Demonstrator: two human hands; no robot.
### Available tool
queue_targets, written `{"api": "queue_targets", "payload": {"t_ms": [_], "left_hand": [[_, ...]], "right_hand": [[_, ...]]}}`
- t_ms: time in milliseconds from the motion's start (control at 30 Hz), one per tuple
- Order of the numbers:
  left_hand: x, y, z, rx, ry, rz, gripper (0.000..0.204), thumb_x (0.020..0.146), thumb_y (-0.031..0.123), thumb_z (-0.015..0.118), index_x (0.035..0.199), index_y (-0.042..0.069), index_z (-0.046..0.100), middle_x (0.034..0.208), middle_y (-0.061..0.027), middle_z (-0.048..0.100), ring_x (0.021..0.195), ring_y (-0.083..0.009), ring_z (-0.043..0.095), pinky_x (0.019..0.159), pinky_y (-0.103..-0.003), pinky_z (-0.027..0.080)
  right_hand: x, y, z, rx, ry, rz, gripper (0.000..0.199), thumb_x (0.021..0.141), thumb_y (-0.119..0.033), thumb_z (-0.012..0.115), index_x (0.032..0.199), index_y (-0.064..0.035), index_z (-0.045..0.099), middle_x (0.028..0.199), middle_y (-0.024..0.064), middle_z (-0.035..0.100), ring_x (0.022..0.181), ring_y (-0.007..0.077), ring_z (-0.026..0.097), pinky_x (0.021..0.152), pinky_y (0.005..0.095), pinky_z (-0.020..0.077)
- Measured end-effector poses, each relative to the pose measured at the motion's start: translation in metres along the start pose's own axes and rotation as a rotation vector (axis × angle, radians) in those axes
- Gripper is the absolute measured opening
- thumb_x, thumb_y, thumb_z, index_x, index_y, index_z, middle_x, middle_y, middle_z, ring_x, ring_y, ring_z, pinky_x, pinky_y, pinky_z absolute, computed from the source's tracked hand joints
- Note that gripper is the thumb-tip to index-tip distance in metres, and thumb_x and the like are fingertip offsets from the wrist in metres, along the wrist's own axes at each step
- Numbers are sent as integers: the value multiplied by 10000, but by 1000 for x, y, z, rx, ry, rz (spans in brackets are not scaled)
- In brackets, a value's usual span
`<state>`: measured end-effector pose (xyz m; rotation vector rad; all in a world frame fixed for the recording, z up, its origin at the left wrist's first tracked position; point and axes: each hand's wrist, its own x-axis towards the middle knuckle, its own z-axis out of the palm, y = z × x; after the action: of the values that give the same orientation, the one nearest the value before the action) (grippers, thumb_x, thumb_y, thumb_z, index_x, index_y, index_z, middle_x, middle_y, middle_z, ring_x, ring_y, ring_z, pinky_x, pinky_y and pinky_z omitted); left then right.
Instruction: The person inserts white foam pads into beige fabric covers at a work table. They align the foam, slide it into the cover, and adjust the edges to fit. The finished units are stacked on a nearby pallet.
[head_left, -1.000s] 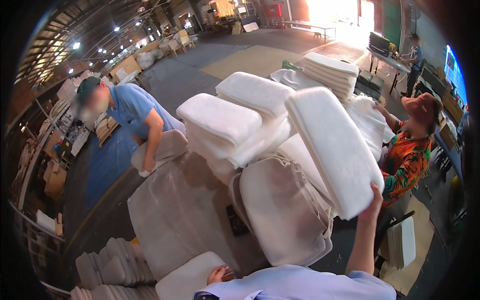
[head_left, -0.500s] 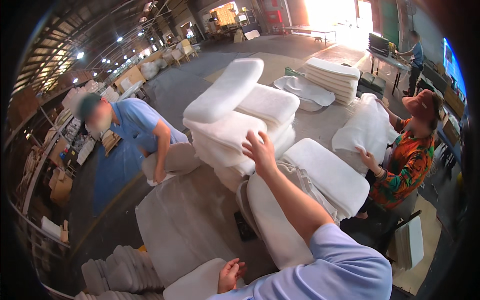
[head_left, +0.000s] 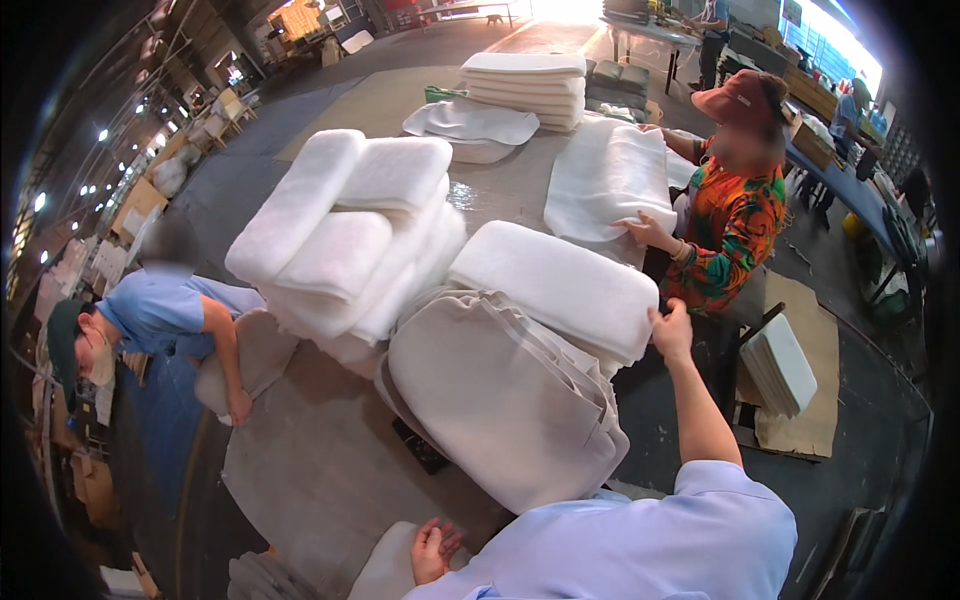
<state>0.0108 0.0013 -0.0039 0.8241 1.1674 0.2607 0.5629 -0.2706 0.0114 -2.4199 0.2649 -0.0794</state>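
Observation:
My right hand is at the right corner of a thick white pad, its fingers closed on the edge. This pad tops a small pile beside a stack of grey fabric covers. My left hand is low in the picture, palm partly up, fingers loosely curled and apart, holding nothing. Next to it is a pale pad, partly hidden by the hand. A tall stack of fluffy white pads stands left of the covers, two of its top pads lying askew.
A co-worker in blue at the left handles a grey pad. Another, in a bright patterned shirt, handles a white sheet. A dark flat object lies on the table. More white pads are stacked farther back.
My right hand has moved from beside the tall white stack rightward to the white pad's corner. The view has turned right. My left hand stays low by the pale pad.

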Motion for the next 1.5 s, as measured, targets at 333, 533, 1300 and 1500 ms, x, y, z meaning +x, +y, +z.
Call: {"api": "queue_targets", "payload": {"t_ms": [333, 533, 1300, 1500], "left_hand": [[-11, 23, 7, 81, 43, 32, 355, 1103, 232, 604, 1422, 79, 583, 1291, -160, 709, 1091, -288, 724, 922, -415, 581], [4, 26, 25, 210, -143, -24, 392, 1098, 257, 625, 1441, 71, 579, 1327, -163, 701, 1119, -286, 721, 934, -412, 571], [-41, 3, -23, -22, 49, 87, 366, 1122, 231, 562, 1444, 58, 553, 1305, -163, 698, 1100, -281, 723, 966, -425, 575], [-69, -32, -50, -124, 143, 77, 345, 1125, 224, 550, 1420, 48, 578, 1275, -153, 707, 1069, -253, 730, 926, -382, 574]], "right_hand": [[-6, -37, 28, 1002, -597, 308, 558, 862, -279, 858, 1313, -26, 649, 1166, 141, 720, 1031, 302, 723, 928, 474, 592], [-4, -60, -6, 1231, -332, 112, 433, 775, -11, 749, 1200, 7, 670, 1014, 105, 721, 870, 245, 715, 838, 423, 609], [-248, -265, 43, 1181, -963, -333, 741, 1015, -189, 764, 1606, 10, 364, 1388, 202, 658, 1124, 171, 679, 943, 325, 568], [-268, -222, 43, 1025, -1057, -355, 519, 1046, -226, 712, 1482, -8, 534, 1224, 119, 733, 1055, 155, 695, 878, 313, 564]]}}
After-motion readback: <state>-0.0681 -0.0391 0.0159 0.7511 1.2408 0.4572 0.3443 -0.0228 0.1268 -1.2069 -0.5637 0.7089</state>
